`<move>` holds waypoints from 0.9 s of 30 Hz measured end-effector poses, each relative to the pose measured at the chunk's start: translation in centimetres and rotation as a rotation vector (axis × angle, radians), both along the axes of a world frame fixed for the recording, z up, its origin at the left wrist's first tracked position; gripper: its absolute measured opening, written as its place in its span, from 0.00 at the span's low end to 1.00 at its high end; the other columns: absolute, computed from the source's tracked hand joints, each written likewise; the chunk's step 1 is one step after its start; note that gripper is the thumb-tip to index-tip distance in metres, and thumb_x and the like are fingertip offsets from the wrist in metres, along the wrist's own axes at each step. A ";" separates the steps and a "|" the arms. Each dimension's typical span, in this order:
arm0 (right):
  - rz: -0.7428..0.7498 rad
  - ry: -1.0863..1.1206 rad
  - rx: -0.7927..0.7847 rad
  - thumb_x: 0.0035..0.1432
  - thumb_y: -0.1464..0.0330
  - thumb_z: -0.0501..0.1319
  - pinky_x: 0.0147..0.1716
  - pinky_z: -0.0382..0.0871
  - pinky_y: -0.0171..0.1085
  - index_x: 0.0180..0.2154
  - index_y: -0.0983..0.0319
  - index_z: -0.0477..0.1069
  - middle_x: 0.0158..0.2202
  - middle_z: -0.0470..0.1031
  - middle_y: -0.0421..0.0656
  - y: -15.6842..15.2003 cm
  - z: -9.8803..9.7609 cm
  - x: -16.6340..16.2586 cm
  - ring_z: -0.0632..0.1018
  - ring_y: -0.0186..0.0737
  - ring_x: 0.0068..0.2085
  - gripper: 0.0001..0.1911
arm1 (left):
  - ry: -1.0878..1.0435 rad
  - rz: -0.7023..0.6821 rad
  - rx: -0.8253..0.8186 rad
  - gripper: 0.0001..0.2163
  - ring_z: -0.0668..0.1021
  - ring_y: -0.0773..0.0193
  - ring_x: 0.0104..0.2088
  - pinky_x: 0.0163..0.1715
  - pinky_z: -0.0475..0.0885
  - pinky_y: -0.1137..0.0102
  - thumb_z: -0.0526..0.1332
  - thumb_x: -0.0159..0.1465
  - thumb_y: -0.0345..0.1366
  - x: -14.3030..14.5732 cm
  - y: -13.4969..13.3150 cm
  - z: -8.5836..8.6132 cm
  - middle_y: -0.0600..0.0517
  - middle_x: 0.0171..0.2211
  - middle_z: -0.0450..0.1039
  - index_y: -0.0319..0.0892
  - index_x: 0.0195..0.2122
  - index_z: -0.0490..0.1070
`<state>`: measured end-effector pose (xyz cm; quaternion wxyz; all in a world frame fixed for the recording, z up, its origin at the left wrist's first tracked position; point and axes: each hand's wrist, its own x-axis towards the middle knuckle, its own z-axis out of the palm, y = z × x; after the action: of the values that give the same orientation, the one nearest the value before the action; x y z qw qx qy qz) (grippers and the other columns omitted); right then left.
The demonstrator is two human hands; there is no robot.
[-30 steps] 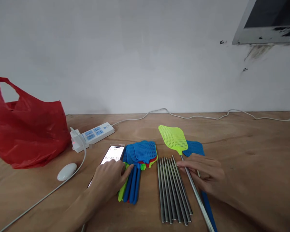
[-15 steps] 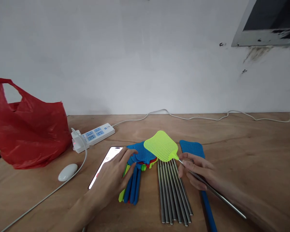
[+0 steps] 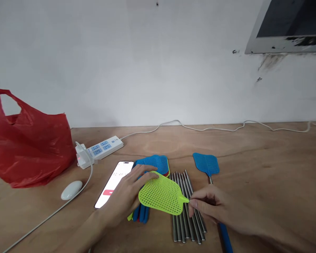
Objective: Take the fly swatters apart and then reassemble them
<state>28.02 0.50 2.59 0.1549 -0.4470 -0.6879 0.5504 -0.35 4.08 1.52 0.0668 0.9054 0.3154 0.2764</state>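
Note:
A yellow-green fly swatter head (image 3: 162,193) is held tilted above the table between my hands. My left hand (image 3: 130,186) has its fingers over the head's left edge; the thumb is hidden behind it. My right hand (image 3: 209,203) pinches the metal rod just where it enters the head's neck. Below lie several loose metal rods (image 3: 184,221) side by side. A stack of blue swatter heads (image 3: 156,162), with red and green edges showing, lies behind my left fingers. Blue handles (image 3: 141,214) stick out beneath that hand.
A blue fly swatter (image 3: 206,163) lies right of the rods, partly under my right hand. To the left are a lit phone (image 3: 113,184), a white power strip (image 3: 101,149), a white mouse-shaped object (image 3: 72,190) and a red plastic bag (image 3: 31,144). A cable (image 3: 208,130) runs along the wall.
The green head has come down and left, over the rods, and my left fingers now meet its edge. My right hand has moved slightly left and lower, its grip now at the neck.

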 end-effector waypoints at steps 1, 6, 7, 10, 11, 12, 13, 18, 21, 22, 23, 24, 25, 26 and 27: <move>0.003 -0.042 0.060 0.65 0.53 0.55 0.20 0.47 0.34 0.31 0.62 0.78 0.17 0.54 0.34 -0.1 0.1 0.0 0.58 0.31 0.21 0.23 | -0.017 -0.019 -0.033 0.11 0.75 0.54 0.48 0.45 0.72 0.61 0.51 0.70 0.29 0.2 -0.1 0.1 0.46 0.52 0.73 0.46 0.49 0.68; -0.034 -0.239 0.696 0.68 0.62 0.53 0.24 0.51 0.37 0.29 0.60 0.77 0.21 0.65 0.39 0.4 -1.4 1.2 0.64 0.34 0.24 0.20 | -0.164 0.137 -0.433 0.15 0.75 0.61 0.27 0.29 0.72 0.68 0.49 0.72 0.42 0.7 -0.2 0.2 0.53 0.26 0.72 0.43 0.32 0.68; -0.073 -0.263 0.813 0.68 0.63 0.53 0.25 0.52 0.37 0.30 0.60 0.77 0.23 0.69 0.41 0.6 -2.0 1.7 0.67 0.36 0.25 0.19 | -0.216 0.189 -0.561 0.17 0.74 0.62 0.24 0.25 0.71 0.70 0.48 0.72 0.45 0.4 0.0 0.2 0.54 0.24 0.70 0.43 0.32 0.68; -0.215 -0.281 0.904 0.66 0.64 0.55 0.26 0.55 0.38 0.34 0.59 0.78 0.26 0.74 0.43 1.2 -3.1 3.2 0.70 0.38 0.25 0.14 | -0.405 0.397 -0.634 0.20 0.67 0.66 0.16 0.15 0.62 0.74 0.49 0.69 0.54 -0.9 0.7 0.1 0.59 0.18 0.61 0.44 0.31 0.65; -0.261 -0.266 0.852 0.67 0.62 0.55 0.25 0.55 0.37 0.32 0.58 0.77 0.24 0.72 0.42 1.3 -3.2 3.6 0.69 0.37 0.24 0.15 | -0.412 0.425 -0.632 0.20 0.65 0.67 0.16 0.14 0.60 0.74 0.49 0.68 0.55 -1.2 0.9 0.0 0.60 0.17 0.59 0.44 0.30 0.64; -0.298 -0.233 0.759 0.67 0.60 0.55 0.24 0.54 0.37 0.30 0.58 0.76 0.23 0.70 0.40 1.5 -3.1 3.9 0.68 0.36 0.23 0.17 | -0.384 0.413 -0.658 0.20 0.64 0.67 0.16 0.14 0.59 0.74 0.50 0.68 0.55 -1.4 1.1 0.0 0.60 0.18 0.58 0.44 0.29 0.63; -0.331 -0.180 0.649 0.67 0.58 0.55 0.23 0.53 0.36 0.30 0.58 0.75 0.21 0.69 0.39 1.6 -2.8 4.0 0.66 0.35 0.23 0.18 | -0.353 0.377 -0.665 0.20 0.65 0.67 0.18 0.16 0.60 0.74 0.51 0.67 0.55 -1.4 1.1 0.0 0.59 0.19 0.60 0.44 0.29 0.64; -0.378 0.158 0.218 0.62 0.51 0.60 0.18 0.47 0.33 0.42 0.58 0.76 0.32 0.75 0.39 1.8 -1.1 2.4 0.58 0.28 0.20 0.18 | -0.276 0.241 -0.703 0.22 0.64 0.65 0.25 0.24 0.62 0.71 0.50 0.68 0.53 0.4 0.9 0.1 0.56 0.23 0.59 0.43 0.25 0.64; -0.271 0.283 0.026 0.57 0.50 0.64 0.17 0.45 0.33 0.46 0.58 0.76 0.27 0.72 0.37 1.8 -1.2 1.1 0.54 0.25 0.17 0.22 | -0.276 0.181 -0.798 0.21 0.66 0.65 0.26 0.27 0.62 0.71 0.53 0.68 0.52 1.3 0.9 0.1 0.56 0.23 0.62 0.42 0.25 0.67; -0.224 0.310 -0.055 0.57 0.50 0.65 0.16 0.43 0.33 0.47 0.59 0.77 0.22 0.66 0.34 1.8 -1.3 0.8 0.52 0.25 0.17 0.23 | -0.290 0.165 -0.817 0.20 0.66 0.65 0.26 0.27 0.62 0.71 0.54 0.68 0.52 1.4 1.0 0.1 0.56 0.24 0.62 0.42 0.25 0.67; -0.188 0.330 -0.130 0.57 0.51 0.65 0.16 0.42 0.33 0.48 0.60 0.77 0.17 0.60 0.31 1.8 -1.5 0.5 0.51 0.26 0.16 0.24 | -0.306 0.154 -0.831 0.20 0.66 0.66 0.25 0.26 0.62 0.71 0.56 0.67 0.52 1.4 1.1 0.1 0.56 0.23 0.62 0.42 0.25 0.67; -0.169 0.350 -0.189 0.57 0.51 0.65 0.16 0.41 0.33 0.48 0.61 0.77 0.15 0.54 0.29 1.9 -1.7 0.3 0.50 0.26 0.16 0.24 | -0.328 0.153 -0.840 0.20 0.65 0.67 0.24 0.24 0.61 0.72 0.56 0.67 0.52 1.4 1.2 0.1 0.57 0.23 0.62 0.41 0.25 0.67; -0.170 0.378 -0.227 0.58 0.52 0.66 0.16 0.40 0.33 0.48 0.62 0.78 0.14 0.50 0.28 2.0 -1.8 0.2 0.49 0.26 0.16 0.24 | -0.357 0.161 -0.848 0.20 0.63 0.68 0.22 0.22 0.59 0.73 0.57 0.66 0.53 1.4 1.3 0.1 0.58 0.22 0.61 0.41 0.26 0.68; -0.188 0.413 -0.244 0.58 0.53 0.66 0.16 0.40 0.33 0.48 0.63 0.78 0.13 0.50 0.27 2.1 -1.9 0.1 0.48 0.26 0.16 0.23 | -0.394 0.181 -0.857 0.20 0.61 0.70 0.20 0.19 0.57 0.74 0.57 0.66 0.54 1.3 1.4 0.0 0.59 0.21 0.60 0.41 0.29 0.68; -0.218 0.457 -0.244 0.58 0.55 0.66 0.17 0.40 0.33 0.47 0.63 0.79 0.13 0.50 0.27 2.3 -2.0 0.1 0.48 0.26 0.16 0.22 | -0.436 0.208 -0.862 0.19 0.60 0.71 0.18 0.17 0.56 0.75 0.57 0.66 0.55 1.3 1.5 0.0 0.60 0.21 0.60 0.42 0.34 0.69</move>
<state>28.11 2.78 0.54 0.3093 -0.3982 -0.5114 0.6959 0.94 5.60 1.53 0.4718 0.6802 0.4682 0.3091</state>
